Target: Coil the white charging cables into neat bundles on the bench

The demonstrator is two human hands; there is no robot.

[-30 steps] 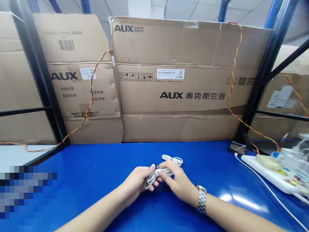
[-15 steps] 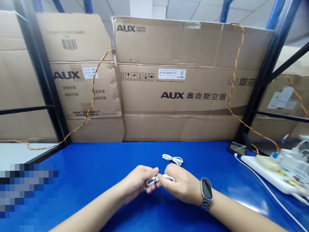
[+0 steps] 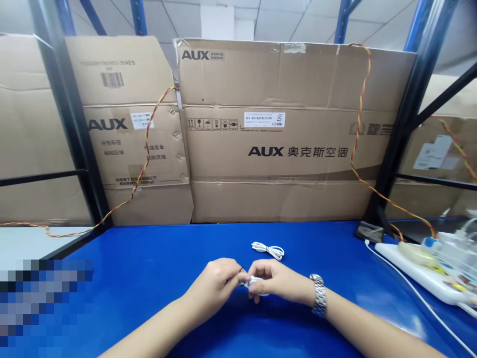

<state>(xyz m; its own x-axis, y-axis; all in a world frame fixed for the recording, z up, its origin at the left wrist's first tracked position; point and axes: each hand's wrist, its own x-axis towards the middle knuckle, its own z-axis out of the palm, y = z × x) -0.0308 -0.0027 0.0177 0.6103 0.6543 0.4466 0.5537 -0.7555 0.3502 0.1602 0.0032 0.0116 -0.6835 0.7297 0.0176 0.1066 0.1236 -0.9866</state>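
My right hand is closed around a small coiled white cable, mostly hidden by the fingers. A thin black twist tie sits at the left end of this coil. Close against it, my left hand pinches at the tie, fingertips nearly touching those of the right hand. Just beyond the hands, a second white cable bundle lies on the blue tabletop, bound at its middle with a black tie.
Large cardboard boxes stand along the back edge between dark shelf posts. To the right are a white power strip with plugs and a loose white cord. Twisted red-yellow wires hang in front of the boxes.
My left hand has rolled over so its back faces up, and my right hand has turned, its fingers now wrapping the coil. The view has tilted up slightly.
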